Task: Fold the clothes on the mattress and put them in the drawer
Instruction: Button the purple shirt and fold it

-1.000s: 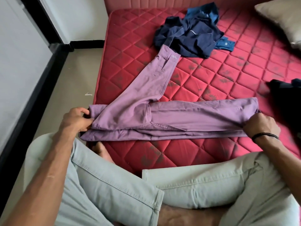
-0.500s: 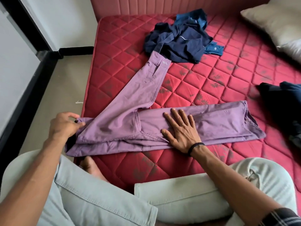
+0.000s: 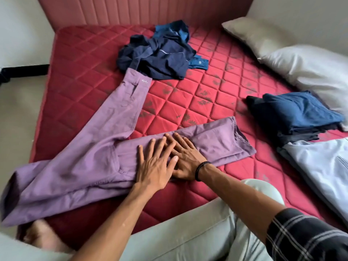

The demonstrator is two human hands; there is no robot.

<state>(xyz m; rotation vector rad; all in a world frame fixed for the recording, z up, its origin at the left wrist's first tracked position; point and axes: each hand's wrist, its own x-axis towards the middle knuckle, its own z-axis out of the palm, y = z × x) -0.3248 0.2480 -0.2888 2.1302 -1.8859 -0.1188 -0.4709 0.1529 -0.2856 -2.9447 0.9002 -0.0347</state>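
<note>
A purple shirt (image 3: 79, 166) lies folded lengthwise across the near part of the red quilted mattress (image 3: 188, 102), one sleeve (image 3: 122, 106) stretched toward the far side. Both my hands press flat on its middle with straight fingers. My left hand (image 3: 154, 166) partly covers my right hand (image 3: 185, 157), which wears a black wristband. A heap of unfolded dark blue clothes (image 3: 162, 57) lies at the far side, touching the sleeve cuff. At the right sits a stack of folded blue and dark clothes (image 3: 293, 113), with a pale blue garment (image 3: 320, 166) in front of it.
Two pillows (image 3: 301, 66) lie at the far right against the wall. A pink padded headboard (image 3: 131, 14) runs along the far edge. Floor shows to the left of the mattress. My knees in pale jeans (image 3: 188, 232) and a bare foot (image 3: 39, 234) are at the near edge.
My left hand let go of the shirt's left end and moved right onto its middle, beside and over my right hand. The view shifted right, showing the folded stack.
</note>
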